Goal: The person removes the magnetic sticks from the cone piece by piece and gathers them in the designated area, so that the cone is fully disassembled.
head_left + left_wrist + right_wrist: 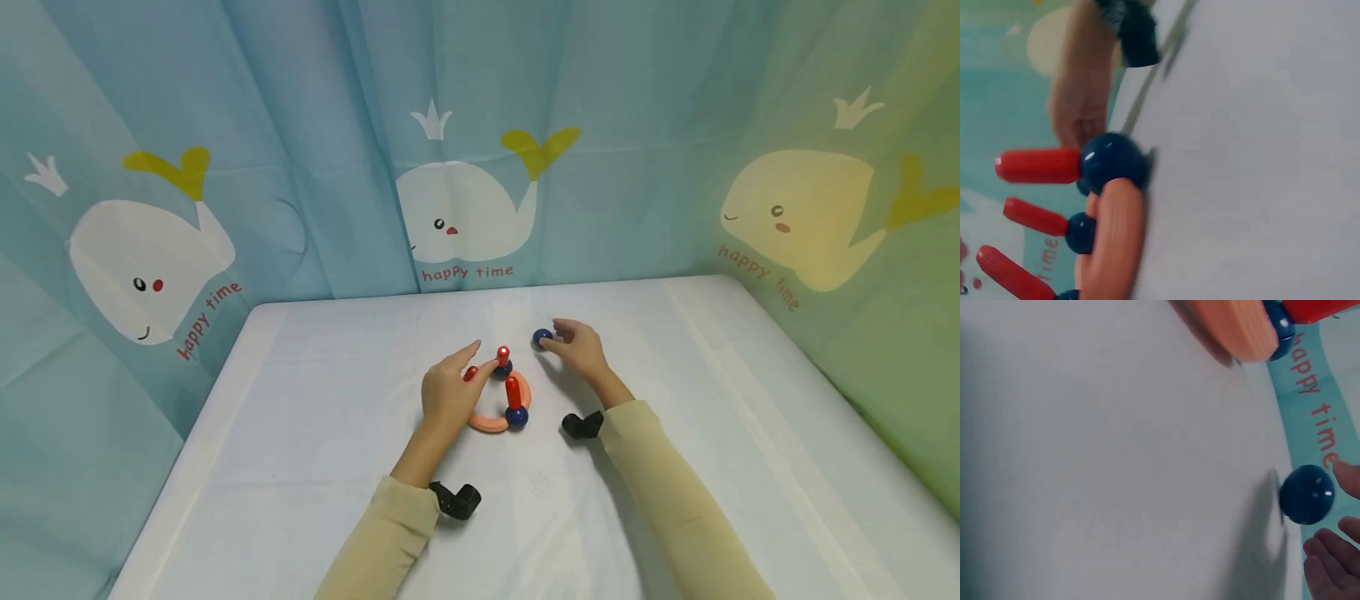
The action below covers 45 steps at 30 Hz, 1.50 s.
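On the white table stands a ring of orange curved pieces [489,424] joined by dark blue balls [516,417], with red rods [513,392] rising from them. Beside this ring is my left hand [448,392], thumb and index finger spread, the thumb pointing at the far red rod [503,355]; whether it touches cannot be told. A loose blue ball [1307,494] lies on the table beyond the ring, to the right. My right hand [581,346] is at that ball, thumb against or very near it, the other fingers [1335,562] apart from it. The left wrist view shows three red rods [1038,165].
A black wrist-worn device [456,502] sits at the left sleeve, another black device [582,426] at the right. Behind the white table [315,350] hangs a blue-green curtain [337,167] printed with whales; it also encloses both sides.
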### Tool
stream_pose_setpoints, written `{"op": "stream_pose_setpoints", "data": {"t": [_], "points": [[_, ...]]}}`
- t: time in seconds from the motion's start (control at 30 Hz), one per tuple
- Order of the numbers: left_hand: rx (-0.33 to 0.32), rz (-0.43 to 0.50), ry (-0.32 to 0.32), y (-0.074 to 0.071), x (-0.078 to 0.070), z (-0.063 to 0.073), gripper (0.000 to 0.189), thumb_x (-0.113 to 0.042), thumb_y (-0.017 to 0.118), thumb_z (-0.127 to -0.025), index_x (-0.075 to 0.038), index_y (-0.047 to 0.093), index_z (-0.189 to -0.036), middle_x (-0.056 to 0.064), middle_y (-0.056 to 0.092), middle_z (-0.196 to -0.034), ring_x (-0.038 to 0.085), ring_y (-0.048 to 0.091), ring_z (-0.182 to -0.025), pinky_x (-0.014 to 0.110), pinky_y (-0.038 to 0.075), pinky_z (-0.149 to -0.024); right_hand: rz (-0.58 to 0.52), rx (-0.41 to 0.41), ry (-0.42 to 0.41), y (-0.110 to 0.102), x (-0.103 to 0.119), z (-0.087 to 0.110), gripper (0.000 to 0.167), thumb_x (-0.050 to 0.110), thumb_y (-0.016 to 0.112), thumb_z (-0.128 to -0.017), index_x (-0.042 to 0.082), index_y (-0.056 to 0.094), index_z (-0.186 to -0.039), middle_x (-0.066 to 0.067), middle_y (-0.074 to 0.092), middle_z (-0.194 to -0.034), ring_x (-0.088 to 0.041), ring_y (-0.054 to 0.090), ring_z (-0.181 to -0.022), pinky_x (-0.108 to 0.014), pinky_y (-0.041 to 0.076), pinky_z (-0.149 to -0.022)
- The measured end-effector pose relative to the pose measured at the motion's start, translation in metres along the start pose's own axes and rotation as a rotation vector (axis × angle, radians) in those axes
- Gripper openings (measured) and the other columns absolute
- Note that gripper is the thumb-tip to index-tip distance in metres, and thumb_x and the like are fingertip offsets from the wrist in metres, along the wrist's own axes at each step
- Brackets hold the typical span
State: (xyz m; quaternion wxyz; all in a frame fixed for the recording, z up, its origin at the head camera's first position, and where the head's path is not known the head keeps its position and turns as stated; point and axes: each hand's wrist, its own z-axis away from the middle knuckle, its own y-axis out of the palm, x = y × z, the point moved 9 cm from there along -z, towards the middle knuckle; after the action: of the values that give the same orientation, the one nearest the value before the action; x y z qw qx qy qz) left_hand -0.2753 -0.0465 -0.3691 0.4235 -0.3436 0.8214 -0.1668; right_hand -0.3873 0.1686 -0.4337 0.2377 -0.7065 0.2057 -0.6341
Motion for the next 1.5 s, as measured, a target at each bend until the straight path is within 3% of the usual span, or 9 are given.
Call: {"op": "stream_pose_setpoints", "data": {"t": [0.1, 0.2, 0.3, 0.43, 0.6, 0.8, 0.97, 1.27, 1.5], "points": [[-0.068, 0.018, 0.181, -0.013, -0.016, 0.019, 0.039, -0.026, 0.078, -0.074, -0.005, 0.070, -0.105, 0.006, 0.069, -0.097, 0.014, 0.066, -0.079, 0.026, 0.052, -0.072, -0.010, -0.036, -0.022, -0.012, 0.004, 0.009, 0.053, 0.017, 0.067, -0.084, -0.009, 0.049, -0.126, -0.026, 0.054, -0.121, -0.037, 0.051, -0.110, -0.043, 0.040, -0.094], [0.006, 0.038, 0.225, -0.004, -0.021, 0.035, 0.039, -0.026, 0.080, -0.071, -0.004, 0.071, -0.102, 0.004, 0.070, -0.087, 0.006, 0.062, -0.060, 0.020, 0.050, -0.060, -0.025, -0.056, -0.058, -0.019, 0.007, 0.017, 0.050, 0.015, 0.066, -0.085, -0.010, 0.049, -0.125, -0.026, 0.054, -0.121, -0.036, 0.051, -0.111, -0.041, 0.039, -0.095], [0.146, 0.024, 0.134, 0.014, -0.015, 0.043, 0.044, -0.034, 0.078, -0.072, -0.005, 0.070, -0.104, 0.004, 0.070, -0.088, 0.007, 0.058, -0.056, 0.023, 0.047, -0.055, -0.055, -0.072, -0.092, -0.022, 0.011, 0.027, 0.046, 0.013, 0.067, -0.084, -0.010, 0.052, -0.121, -0.025, 0.055, -0.119, -0.035, 0.053, -0.110, -0.040, 0.041, -0.094], [0.321, 0.044, -0.041, 0.036, -0.003, 0.046, 0.052, -0.042, 0.074, -0.074, -0.004, 0.068, -0.110, 0.005, 0.068, -0.099, 0.013, 0.062, -0.073, 0.029, 0.049, -0.065, -0.132, -0.078, -0.111, -0.020, 0.015, 0.041, 0.040, 0.011, 0.068, -0.083, -0.010, 0.057, -0.116, -0.024, 0.058, -0.115, -0.034, 0.055, -0.106, -0.038, 0.043, -0.092], [0.409, 0.092, -0.117, 0.051, 0.003, 0.043, 0.042, -0.037, 0.075, -0.074, -0.007, 0.071, -0.103, 0.003, 0.069, -0.090, 0.008, 0.052, -0.061, 0.023, 0.042, -0.054, -0.252, -0.029, -0.091, -0.008, 0.020, 0.058, 0.038, 0.011, 0.068, -0.084, -0.009, 0.059, -0.115, -0.022, 0.060, -0.112, -0.031, 0.057, -0.104, -0.034, 0.044, -0.090], [0.430, 0.063, -0.084, 0.060, 0.002, 0.039, 0.022, -0.035, 0.074, -0.076, -0.014, 0.069, -0.075, -0.011, 0.054, -0.059, 0.002, 0.039, -0.051, 0.020, 0.028, -0.046, -0.313, 0.036, -0.112, 0.004, 0.044, 0.081, 0.035, 0.006, 0.066, -0.085, -0.012, 0.058, -0.114, -0.024, 0.060, -0.110, -0.033, 0.058, -0.102, -0.029, 0.046, -0.087], [0.404, 0.041, -0.099, 0.056, 0.007, 0.038, 0.031, -0.035, 0.075, -0.076, -0.016, 0.057, -0.058, -0.012, 0.032, -0.049, 0.003, 0.031, -0.045, 0.021, 0.021, -0.043, -0.346, 0.088, -0.150, 0.012, 0.070, 0.099, 0.031, 0.000, 0.063, -0.085, -0.015, 0.057, -0.112, -0.030, 0.058, -0.109, -0.038, 0.058, -0.100, -0.025, 0.047, -0.084], [0.356, 0.031, -0.098, 0.048, 0.010, 0.036, 0.017, -0.032, 0.075, -0.075, -0.015, 0.073, -0.077, -0.013, 0.060, -0.061, 0.003, 0.048, -0.054, 0.021, 0.035, -0.048, -0.359, 0.161, -0.205, 0.036, 0.087, 0.109, 0.029, -0.003, 0.064, -0.083, -0.016, 0.058, -0.108, -0.028, 0.061, -0.104, -0.039, 0.060, -0.095, -0.023, 0.050, -0.077], [0.330, 0.042, -0.107, 0.048, 0.011, 0.037, 0.018, -0.029, 0.076, -0.074, -0.014, 0.074, -0.082, -0.008, 0.068, -0.072, 0.004, 0.059, -0.062, 0.020, 0.043, -0.053, -0.311, 0.109, -0.196, 0.042, 0.090, 0.112, 0.026, -0.005, 0.066, -0.080, -0.017, 0.060, -0.103, -0.027, 0.063, -0.097, -0.038, 0.063, -0.088, -0.033, 0.052, -0.074]]}}
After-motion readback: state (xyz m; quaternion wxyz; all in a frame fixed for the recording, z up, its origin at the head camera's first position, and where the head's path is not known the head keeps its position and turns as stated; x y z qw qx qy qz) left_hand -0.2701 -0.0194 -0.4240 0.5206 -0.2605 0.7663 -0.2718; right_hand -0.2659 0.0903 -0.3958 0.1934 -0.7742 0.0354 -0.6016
